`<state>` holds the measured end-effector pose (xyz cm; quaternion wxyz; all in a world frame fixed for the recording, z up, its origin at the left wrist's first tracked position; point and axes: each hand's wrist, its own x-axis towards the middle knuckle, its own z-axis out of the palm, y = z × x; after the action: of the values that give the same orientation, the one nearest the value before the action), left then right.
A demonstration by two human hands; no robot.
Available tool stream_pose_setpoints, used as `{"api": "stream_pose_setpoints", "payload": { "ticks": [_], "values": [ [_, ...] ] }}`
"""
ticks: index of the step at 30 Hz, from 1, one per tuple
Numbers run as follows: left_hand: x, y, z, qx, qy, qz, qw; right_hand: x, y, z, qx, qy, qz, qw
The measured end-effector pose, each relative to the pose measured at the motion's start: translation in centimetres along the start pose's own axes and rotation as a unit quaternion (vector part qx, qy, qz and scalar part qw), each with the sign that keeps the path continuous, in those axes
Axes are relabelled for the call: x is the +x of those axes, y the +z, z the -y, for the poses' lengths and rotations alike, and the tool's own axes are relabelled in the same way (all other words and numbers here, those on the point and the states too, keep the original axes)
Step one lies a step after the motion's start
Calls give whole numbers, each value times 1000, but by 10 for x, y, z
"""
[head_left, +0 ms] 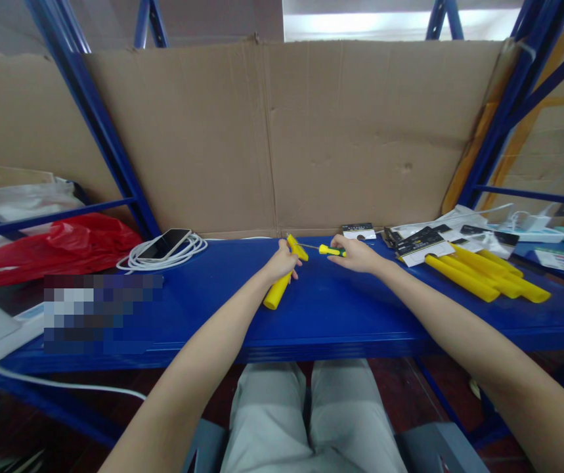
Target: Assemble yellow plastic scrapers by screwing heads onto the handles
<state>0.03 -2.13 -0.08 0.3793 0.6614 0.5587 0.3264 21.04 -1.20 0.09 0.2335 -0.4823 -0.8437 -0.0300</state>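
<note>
Head view had both my hands over the blue counter (341, 322), close together near the cardboard sheet (360, 131) that stood along its back edge. With my left hand (285, 264) I gripped a yellow tool (272, 295), my fingers closed around its upper part, so that the handle slanted down toward me and the short crosspiece (300, 249) showed above my thumb. My right hand (353, 255) was closed on the back end of a screwdriver (328, 250) with a yellow and dark handle, held nearly level; its thin shaft pointed left and reached the crosspiece, though I could not tell whether the tip sat in anything. Just behind my right hand lay a black and white card (359, 231). Farther right, several yellow handles (463, 278) lay in a group on the counter, with printed cards (422, 245) at their far ends and a white power strip (528, 233) beyond. Well to my left, a phone (166, 243) lay with a coiled white cable (136, 264), near a red plastic bag (65, 243).
</note>
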Motion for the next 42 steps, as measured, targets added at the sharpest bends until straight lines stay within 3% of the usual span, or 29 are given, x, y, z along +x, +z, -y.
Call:
{"api": "stream_pose_setpoints", "payload": {
  "ticks": [20, 27, 36, 42],
  "values": [
    [6, 3, 5, 13, 10, -9, 1000, -1, -2, 2, -1, -19, -15, 1000],
    [4, 2, 5, 71, 37, -21, 997, -5, -12, 10, -90, 4, -2, 996],
    [-4, 3, -1, 146, 54, -44, 987, -4, -20, 11, -155, -58, 16, 986],
    [-9, 2, -4, 168, 54, -58, 983, -5, -18, 13, -174, -66, -8, 983]
  ]
}}
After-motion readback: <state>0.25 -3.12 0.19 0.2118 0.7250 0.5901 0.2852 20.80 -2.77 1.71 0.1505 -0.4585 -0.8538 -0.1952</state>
